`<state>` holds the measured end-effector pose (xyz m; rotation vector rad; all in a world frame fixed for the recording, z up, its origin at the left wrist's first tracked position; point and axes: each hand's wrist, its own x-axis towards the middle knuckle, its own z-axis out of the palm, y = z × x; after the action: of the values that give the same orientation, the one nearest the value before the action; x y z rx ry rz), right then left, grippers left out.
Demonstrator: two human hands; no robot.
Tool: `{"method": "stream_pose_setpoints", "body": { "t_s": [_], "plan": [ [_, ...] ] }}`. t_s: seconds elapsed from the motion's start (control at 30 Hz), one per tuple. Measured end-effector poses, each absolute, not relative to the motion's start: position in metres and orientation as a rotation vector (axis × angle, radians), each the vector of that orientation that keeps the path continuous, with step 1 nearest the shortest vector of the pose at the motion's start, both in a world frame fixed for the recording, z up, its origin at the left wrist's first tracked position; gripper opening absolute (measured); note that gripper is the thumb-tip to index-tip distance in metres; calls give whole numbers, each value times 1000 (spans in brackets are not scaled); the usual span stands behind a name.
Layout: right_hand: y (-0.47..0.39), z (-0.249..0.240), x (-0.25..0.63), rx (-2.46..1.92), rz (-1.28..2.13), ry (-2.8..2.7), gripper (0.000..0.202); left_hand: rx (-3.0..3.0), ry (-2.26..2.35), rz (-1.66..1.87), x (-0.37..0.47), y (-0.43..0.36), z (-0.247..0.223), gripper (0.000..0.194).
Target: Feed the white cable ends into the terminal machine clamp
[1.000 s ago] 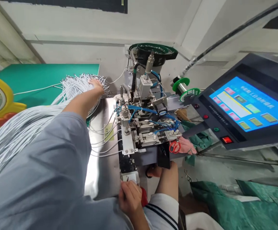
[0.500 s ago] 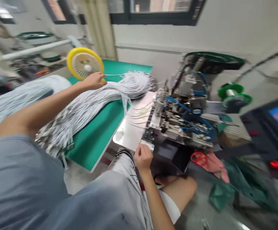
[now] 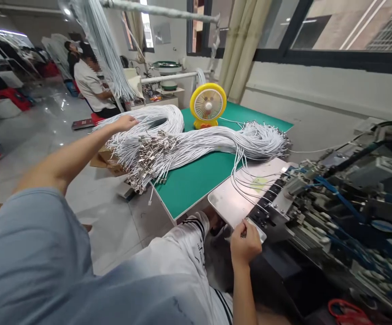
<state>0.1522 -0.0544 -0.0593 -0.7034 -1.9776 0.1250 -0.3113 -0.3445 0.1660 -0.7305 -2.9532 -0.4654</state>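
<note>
My left hand (image 3: 126,122) is stretched out over the left part of a thick bundle of white cables (image 3: 212,141). Its fingers bend down together, and whatever they grip is hidden behind the hand. Metal connectors (image 3: 157,146) cluster at the near end of the bundle. My right hand (image 3: 245,242) is closed in a pinch at the near corner of a metal plate (image 3: 228,198); what lies between its fingers is too small to make out. Several cable ends run across that plate into a row of black slots (image 3: 266,201) beside it.
The cables lie on a green table (image 3: 196,185), with a yellow fan (image 3: 208,104) behind them. A machine (image 3: 348,198) with blue tubes fills the right side. Red-handled scissors (image 3: 348,311) lie at lower right. A person (image 3: 92,83) sits at the far left.
My view has swung left, bringing in more of the room. My left hand has moved left along the cables, away from the fan. My right hand stays closed at the plate's near corner.
</note>
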Motion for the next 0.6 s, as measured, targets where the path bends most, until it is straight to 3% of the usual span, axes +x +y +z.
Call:
{"method": "stream_pose_setpoints", "body": {
  "t_s": [0.47,0.6],
  "plan": [
    [-51,-62,135,-817,-60,-1908,19,-1558,-3081,-104,-353,-179,124,47],
    [-52,-61,130,-844,-116,-1891,17,-1514,-3139,52,-358,-151,116,36]
  ]
}}
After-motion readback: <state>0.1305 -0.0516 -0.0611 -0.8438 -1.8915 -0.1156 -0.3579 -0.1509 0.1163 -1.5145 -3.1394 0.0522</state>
